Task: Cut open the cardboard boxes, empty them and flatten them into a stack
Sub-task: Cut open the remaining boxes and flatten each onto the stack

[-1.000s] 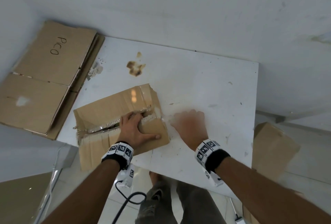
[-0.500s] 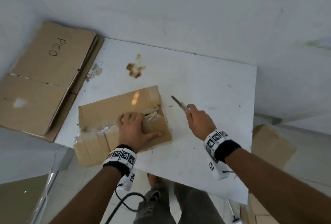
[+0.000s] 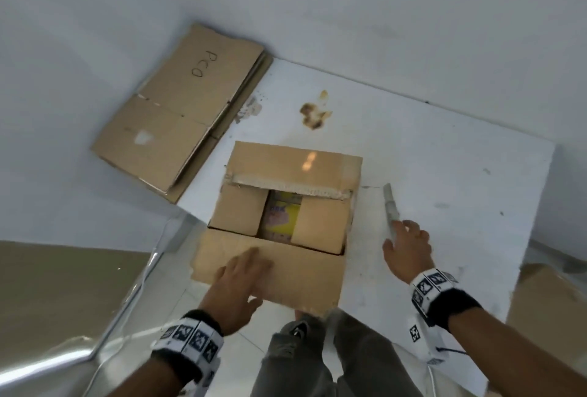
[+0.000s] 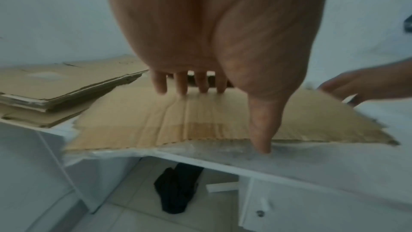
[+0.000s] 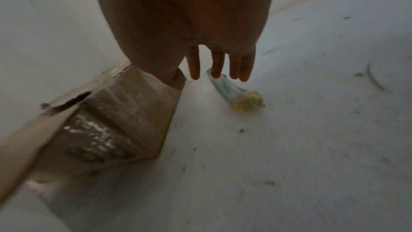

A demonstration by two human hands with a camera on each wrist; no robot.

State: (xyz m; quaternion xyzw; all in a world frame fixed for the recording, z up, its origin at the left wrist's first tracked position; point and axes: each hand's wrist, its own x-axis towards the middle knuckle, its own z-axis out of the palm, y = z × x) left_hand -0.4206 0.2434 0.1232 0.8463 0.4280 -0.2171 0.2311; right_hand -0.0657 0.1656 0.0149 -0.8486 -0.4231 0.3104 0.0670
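Observation:
A cardboard box (image 3: 295,161) stands on the white table (image 3: 444,174) with its taped seam cut. Its near flap (image 3: 286,272) is folded out toward me and overhangs the table edge. My left hand (image 3: 241,276) lies on that flap with straight fingers (image 4: 181,84). Between two inner flaps a yellow package (image 3: 282,215) shows. A grey cutter (image 3: 389,206) lies on the table just right of the box. My right hand (image 3: 408,244) hovers at its near end, fingers (image 5: 217,66) straight and not curled round the cutter (image 5: 236,93).
A stack of flattened cardboard (image 3: 184,110) lies at the table's far left corner, partly past the edge. Another brown box (image 3: 540,295) stands on the floor to the right. A brown stain (image 3: 314,113) marks the tabletop beyond the box. My legs are under the near edge.
The right hand held the cutter up half a second ago; now the cutter lies on the table and the hand is open. The left hand has folded the near flap outward, exposing the inside.

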